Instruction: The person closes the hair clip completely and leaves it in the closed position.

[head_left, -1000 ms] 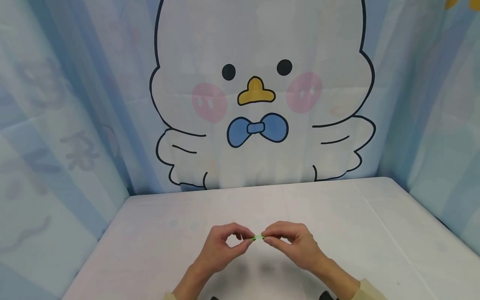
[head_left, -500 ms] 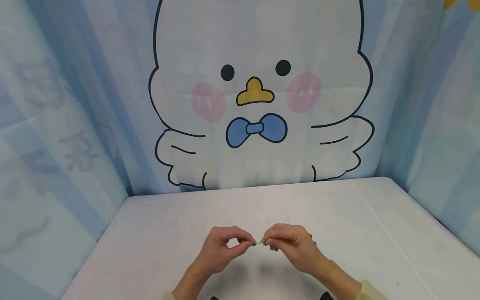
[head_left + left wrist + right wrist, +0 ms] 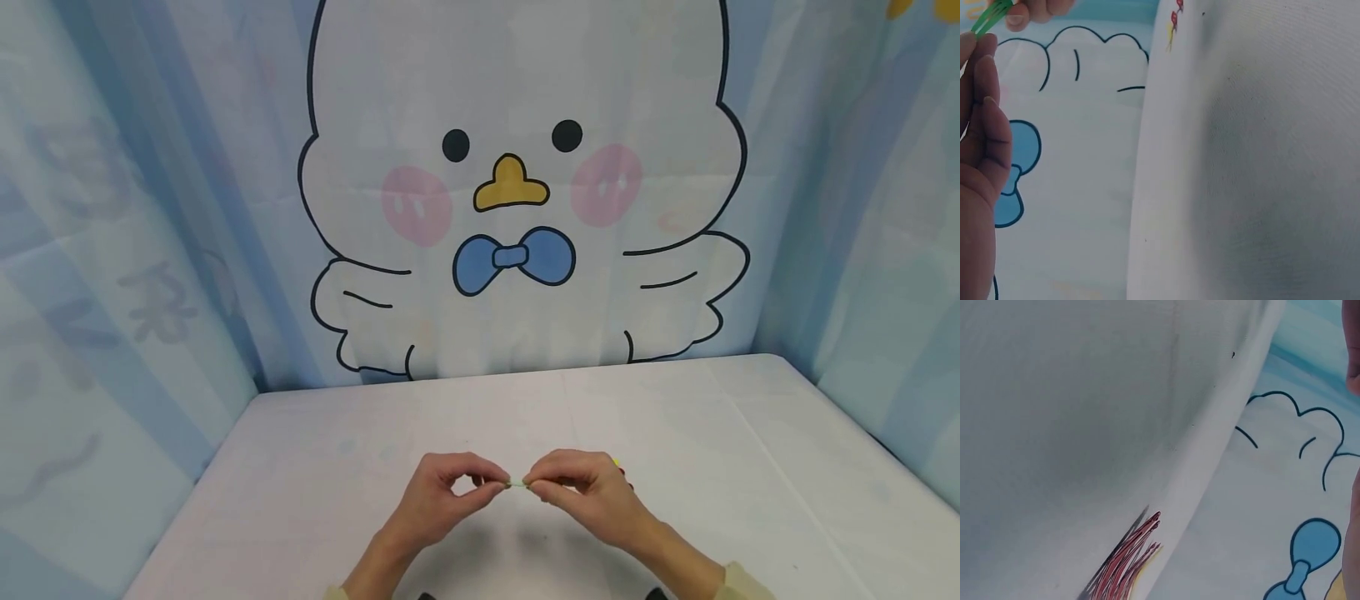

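In the head view, my left hand (image 3: 442, 492) pinches one end of a small green thing (image 3: 517, 484) between thumb and forefinger. My right hand (image 3: 596, 492) pinches its other end, so it spans the short gap between my fingertips above the table. Close up in the left wrist view, thin parallel green strands (image 3: 992, 17) show, with slits of light between them; their exact kind is unclear. The right wrist view catches only the edge of my right hand (image 3: 1352, 356), its grip out of frame.
On the white table (image 3: 675, 417), a bundle of thin red strands (image 3: 1125, 559) with darker tips lies beside a yellow strand (image 3: 1142, 570), mostly hidden behind my right hand in the head view. A cartoon-printed curtain (image 3: 517, 317) stands behind the table.
Both hands have dipped slightly with the green thing, which now shows as a thinner line. The right thumb and fingers shifted on it. Bits of yellow and red now show behind the right hand.
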`<state>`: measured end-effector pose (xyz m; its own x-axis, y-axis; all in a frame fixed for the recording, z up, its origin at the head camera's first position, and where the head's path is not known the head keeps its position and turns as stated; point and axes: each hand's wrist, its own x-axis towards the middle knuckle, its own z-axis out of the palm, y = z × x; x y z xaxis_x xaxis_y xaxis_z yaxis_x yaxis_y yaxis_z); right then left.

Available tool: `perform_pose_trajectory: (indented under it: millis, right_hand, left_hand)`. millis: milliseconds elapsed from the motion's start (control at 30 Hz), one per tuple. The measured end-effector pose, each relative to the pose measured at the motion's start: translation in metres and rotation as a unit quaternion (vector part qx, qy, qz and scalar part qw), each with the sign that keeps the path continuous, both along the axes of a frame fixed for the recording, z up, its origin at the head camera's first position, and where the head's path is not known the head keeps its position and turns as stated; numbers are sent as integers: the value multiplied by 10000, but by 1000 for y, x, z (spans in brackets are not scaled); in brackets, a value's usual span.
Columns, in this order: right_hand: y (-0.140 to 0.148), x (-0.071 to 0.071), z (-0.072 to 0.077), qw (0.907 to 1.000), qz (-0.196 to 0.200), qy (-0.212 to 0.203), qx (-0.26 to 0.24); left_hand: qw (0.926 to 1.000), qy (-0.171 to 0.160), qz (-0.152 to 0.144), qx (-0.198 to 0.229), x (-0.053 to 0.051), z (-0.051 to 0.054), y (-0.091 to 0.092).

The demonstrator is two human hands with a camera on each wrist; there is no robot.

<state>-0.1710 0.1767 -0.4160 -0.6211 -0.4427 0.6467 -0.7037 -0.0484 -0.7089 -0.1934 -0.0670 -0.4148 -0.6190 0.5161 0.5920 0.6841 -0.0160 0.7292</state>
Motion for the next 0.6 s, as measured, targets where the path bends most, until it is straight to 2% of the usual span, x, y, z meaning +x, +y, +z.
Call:
perform_pose_trajectory:
  millis: [167, 333, 600]
  right_hand:
    - [3, -1, 0, 9992, -365, -28, 130]
    - [9, -3, 3, 9960, -818, 3, 349]
    - [30, -15, 2, 9830, -1641, -366, 742]
  left_hand:
    - [9997, -126, 174, -131, 0, -1, -1]
    - [9970, -604, 436, -216, 2, -1, -3]
    - [9874, -1438, 637, -182, 5, -2, -10]
